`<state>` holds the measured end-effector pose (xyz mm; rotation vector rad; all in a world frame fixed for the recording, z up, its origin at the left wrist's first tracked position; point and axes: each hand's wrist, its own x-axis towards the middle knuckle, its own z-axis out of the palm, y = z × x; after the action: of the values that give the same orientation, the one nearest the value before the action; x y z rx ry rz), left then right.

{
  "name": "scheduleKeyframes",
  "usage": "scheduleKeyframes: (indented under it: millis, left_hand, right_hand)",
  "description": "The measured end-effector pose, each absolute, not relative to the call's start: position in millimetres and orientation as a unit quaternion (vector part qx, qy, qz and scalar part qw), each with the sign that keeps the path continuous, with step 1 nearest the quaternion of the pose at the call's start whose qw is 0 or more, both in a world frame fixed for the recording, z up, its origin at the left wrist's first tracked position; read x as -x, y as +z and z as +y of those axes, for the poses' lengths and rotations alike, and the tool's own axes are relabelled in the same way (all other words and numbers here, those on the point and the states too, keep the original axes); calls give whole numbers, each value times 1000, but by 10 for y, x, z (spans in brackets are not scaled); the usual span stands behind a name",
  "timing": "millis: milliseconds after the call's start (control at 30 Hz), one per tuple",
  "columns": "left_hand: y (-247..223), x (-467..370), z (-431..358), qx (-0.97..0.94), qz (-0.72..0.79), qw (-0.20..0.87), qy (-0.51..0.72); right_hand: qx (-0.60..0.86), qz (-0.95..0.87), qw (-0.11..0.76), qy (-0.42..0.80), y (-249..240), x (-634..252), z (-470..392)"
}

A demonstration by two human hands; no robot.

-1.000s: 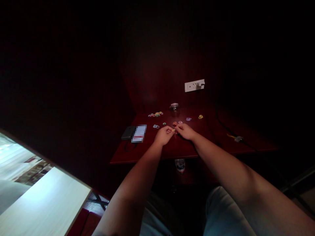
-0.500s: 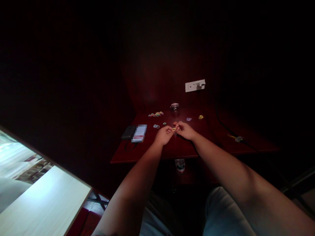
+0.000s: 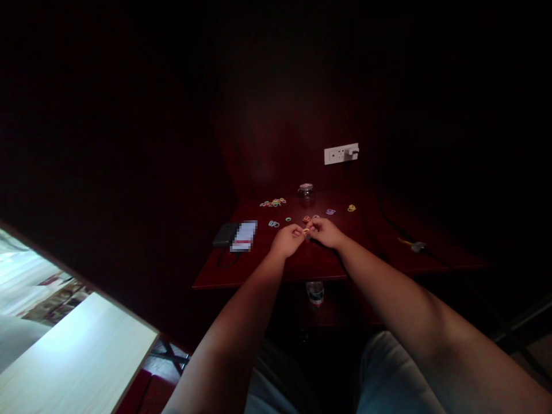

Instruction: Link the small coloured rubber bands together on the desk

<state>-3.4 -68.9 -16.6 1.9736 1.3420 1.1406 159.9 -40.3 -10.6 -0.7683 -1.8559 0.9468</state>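
A small yellow ring (image 3: 306, 230) is pinched between my left hand (image 3: 288, 239) and my right hand (image 3: 325, 232), just above the dark red table (image 3: 259, 270). Both hands have their fingers closed on it. Behind them lie orange-red rings (image 3: 306, 219), partly hidden by my right hand, and one green ring (image 3: 288, 219). Pale blue rings (image 3: 273, 223) are left of these. A mixed pile of coloured rings (image 3: 273, 203) sits farther back. Purple rings (image 3: 330, 211) and yellow rings (image 3: 352, 207) form separate groups on the right.
A clear lidded jar (image 3: 306, 192) stands at the back. On the left are a black case (image 3: 225, 234) and a phone with a blurred screen (image 3: 244, 236). A cable with a grey connector (image 3: 417, 246) lies right. A wall socket (image 3: 341, 154) holds a plug.
The whole view has shifted slightly, so things appear a little lower. The yellow ring between my hands looks flatter; both hands keep nearly the same pose.
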Motion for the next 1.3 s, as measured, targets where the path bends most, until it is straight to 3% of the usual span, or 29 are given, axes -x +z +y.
scheduleKeyframes:
  millis: [1300]
  left_hand:
    - [-186, 55, -686, -719, 492, 239, 429]
  right_hand:
    - [337, -733, 443, 391, -89, -1574, -424]
